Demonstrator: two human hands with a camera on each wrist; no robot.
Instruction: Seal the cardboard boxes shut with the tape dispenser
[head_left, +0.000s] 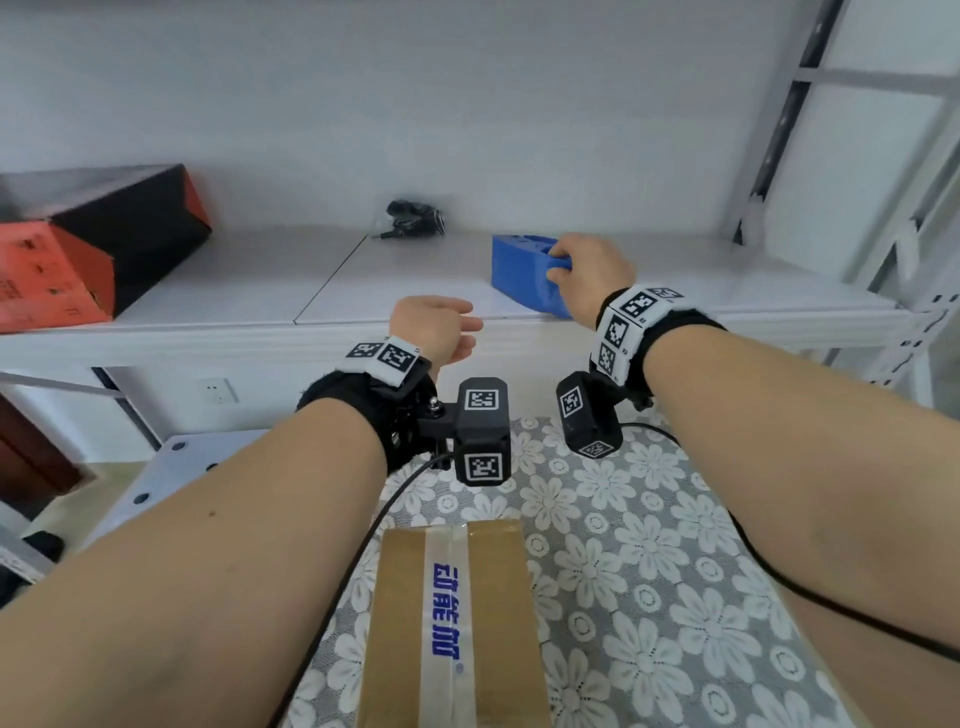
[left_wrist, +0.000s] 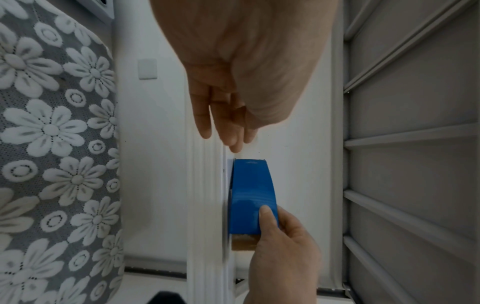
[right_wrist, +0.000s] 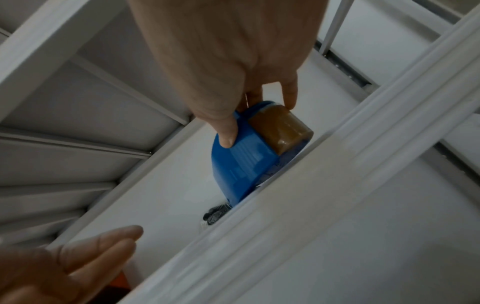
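Tape dispenser, blue, sits on the white shelf near its front edge, with a brown tape roll loaded in it. Right hand grips the dispenser's near end: thumb pressed on the blue side, fingers curled over the top by the roll. Left hand holds nothing; fingers straight and relaxed, hovering just in front of the shelf edge, left of the dispenser and not touching it. Behind the dispenser to its left, a black bundled item lies toward the back of the shelf. Far left of the dispenser on the same shelf, a red-and-black box. Below and in front of the dispenser, a cardboard box rests on the bench with floral lace cloth; clear tape with blue print runs down the box's centre seam.
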